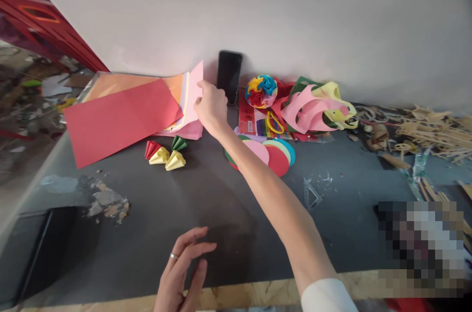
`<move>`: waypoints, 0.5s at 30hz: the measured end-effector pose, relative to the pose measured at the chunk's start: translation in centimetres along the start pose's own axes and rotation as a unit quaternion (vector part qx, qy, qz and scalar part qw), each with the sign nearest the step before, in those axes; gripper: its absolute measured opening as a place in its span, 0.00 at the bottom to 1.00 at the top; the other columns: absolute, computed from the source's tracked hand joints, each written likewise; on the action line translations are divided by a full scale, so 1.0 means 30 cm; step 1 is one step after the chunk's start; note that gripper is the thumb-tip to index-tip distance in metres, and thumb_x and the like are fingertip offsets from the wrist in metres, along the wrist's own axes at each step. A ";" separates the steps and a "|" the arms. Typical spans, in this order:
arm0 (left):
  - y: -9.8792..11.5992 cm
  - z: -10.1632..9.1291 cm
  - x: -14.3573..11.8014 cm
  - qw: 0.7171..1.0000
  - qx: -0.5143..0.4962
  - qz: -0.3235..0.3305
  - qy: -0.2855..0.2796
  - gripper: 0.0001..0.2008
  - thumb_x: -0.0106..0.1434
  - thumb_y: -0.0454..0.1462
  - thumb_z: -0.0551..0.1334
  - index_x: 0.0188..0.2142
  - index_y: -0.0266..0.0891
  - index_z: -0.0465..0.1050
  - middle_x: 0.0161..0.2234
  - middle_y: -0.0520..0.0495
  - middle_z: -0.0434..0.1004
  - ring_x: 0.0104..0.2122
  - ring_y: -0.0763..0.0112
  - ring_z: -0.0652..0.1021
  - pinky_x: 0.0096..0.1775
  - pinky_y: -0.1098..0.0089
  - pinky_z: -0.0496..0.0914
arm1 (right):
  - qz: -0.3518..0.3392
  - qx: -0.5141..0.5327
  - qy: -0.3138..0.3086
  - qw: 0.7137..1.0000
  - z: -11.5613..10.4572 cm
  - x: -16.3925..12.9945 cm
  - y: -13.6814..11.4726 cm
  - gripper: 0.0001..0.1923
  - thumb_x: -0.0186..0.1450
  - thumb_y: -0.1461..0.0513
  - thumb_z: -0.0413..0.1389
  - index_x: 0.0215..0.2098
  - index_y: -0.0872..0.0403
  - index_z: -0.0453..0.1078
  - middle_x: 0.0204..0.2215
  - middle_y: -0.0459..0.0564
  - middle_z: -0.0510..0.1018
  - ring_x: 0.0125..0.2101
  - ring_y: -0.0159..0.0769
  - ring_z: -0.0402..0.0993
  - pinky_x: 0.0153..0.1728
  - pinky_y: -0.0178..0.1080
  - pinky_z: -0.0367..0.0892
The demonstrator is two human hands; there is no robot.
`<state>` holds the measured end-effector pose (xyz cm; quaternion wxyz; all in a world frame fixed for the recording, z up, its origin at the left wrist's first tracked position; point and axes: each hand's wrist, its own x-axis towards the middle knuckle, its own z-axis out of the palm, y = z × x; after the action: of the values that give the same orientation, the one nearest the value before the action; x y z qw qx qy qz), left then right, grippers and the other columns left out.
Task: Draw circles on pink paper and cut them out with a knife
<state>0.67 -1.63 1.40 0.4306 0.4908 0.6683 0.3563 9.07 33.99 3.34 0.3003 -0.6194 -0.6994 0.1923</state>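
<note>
So we've got the right hand reached out to the back of the table, fingers pinched on a pink sheet in the stack of coloured paper by the wall. The left hand hovers low over the near edge, fingers loosely apart, holding nothing.

Risk as we see it: tug that one sheet and the loose red sheet on top could slide off, or the pink one creases at the pinched corner. The phone leaning on the wall sits just beside the knuckles, so a bump might tip it.

The pink sheet's lifted corner points up toward the wall; its long axis probably runs left-right with the stack, though it's mostly hidden.
</note>
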 end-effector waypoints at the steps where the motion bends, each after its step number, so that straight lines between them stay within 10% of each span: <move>1: -0.002 -0.001 0.004 1.000 -0.001 -0.001 -0.002 0.11 0.70 0.46 0.57 0.42 0.52 0.78 0.58 0.46 0.74 0.60 0.62 0.75 0.58 0.63 0.71 | -0.009 -0.014 0.021 1.000 -0.035 -0.001 -0.007 0.26 0.68 0.72 0.49 0.63 0.57 0.67 0.51 0.57 0.79 0.56 0.51 0.75 0.60 0.57 0.69; 9: -0.043 -0.043 0.038 0.999 0.030 0.030 -0.016 0.12 0.70 0.46 0.57 0.45 0.50 0.78 0.59 0.44 0.75 0.61 0.60 0.75 0.56 0.64 0.74 | -0.045 -0.029 0.122 0.991 -0.339 -0.076 0.052 0.21 0.74 0.63 0.50 0.64 0.56 0.62 0.41 0.50 0.83 0.47 0.44 0.81 0.56 0.51 0.71; 15: -0.082 -0.061 0.051 0.981 0.117 0.142 0.058 0.13 0.69 0.41 0.60 0.52 0.52 0.75 0.58 0.45 0.74 0.57 0.61 0.77 0.52 0.62 0.77 | -0.067 0.104 0.211 0.970 -0.583 -0.358 0.216 0.20 0.71 0.54 0.59 0.57 0.54 0.72 0.44 0.52 0.85 0.43 0.40 0.83 0.46 0.43 0.77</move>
<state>-2.10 -0.91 -0.49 0.2757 0.6061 0.6529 0.3610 26.02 22.66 10.28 0.5159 -0.5633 -0.6362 0.1086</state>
